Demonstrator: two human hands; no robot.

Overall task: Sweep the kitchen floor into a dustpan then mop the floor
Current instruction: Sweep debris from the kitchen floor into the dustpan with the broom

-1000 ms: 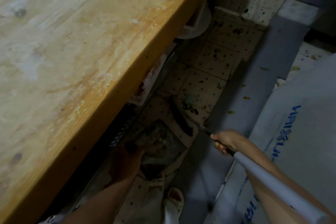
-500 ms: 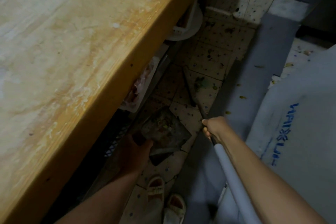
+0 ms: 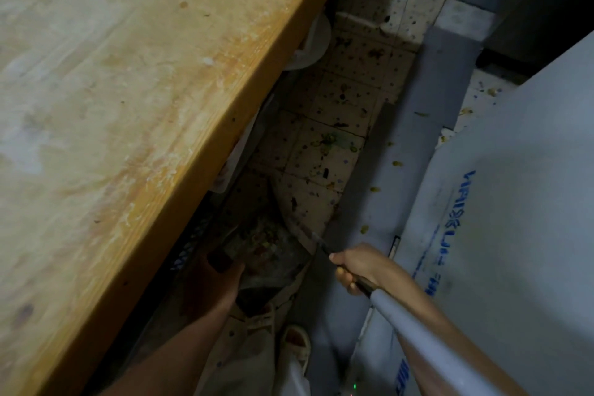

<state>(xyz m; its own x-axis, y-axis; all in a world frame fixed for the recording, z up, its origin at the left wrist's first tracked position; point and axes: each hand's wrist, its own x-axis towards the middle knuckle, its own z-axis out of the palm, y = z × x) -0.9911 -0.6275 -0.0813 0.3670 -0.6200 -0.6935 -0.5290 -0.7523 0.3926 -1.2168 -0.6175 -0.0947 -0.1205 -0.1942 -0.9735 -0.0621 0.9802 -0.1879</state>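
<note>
Two hands are seen low in a narrow aisle beside a wooden bench (image 3: pixel 135 125). The dustpan (image 3: pixel 266 251) is set on the tiled floor (image 3: pixel 324 125) close under the bench edge, near the person's feet; its dark handle is gripped by the left hand (image 3: pixel 218 280), whose fingers are curled round it. Inside the pan a heap of dirt and greenish scraps is gathered, though the blur hides what the scraps are. The broom handle (image 3: pixel 414 331), a pale grey tube with a darker thin shaft beyond it, is clasped by the right hand (image 3: pixel 356 267), fingers wrapped round the shaft just past the tube's end. The shaft is pointed toward the right edge of the dustpan; the broom head cannot be made out clearly. The hands are held apart, left on the pan and right on the broom. Farther along, the floor tiles are spotted with dark specks and a green smear (image 3: pixel 331 141). Pale grey sheeting (image 3: pixel 514 202) with blue print is spread on the right. A sandalled foot (image 3: pixel 295 347) is seen near the bottom edge.
</note>
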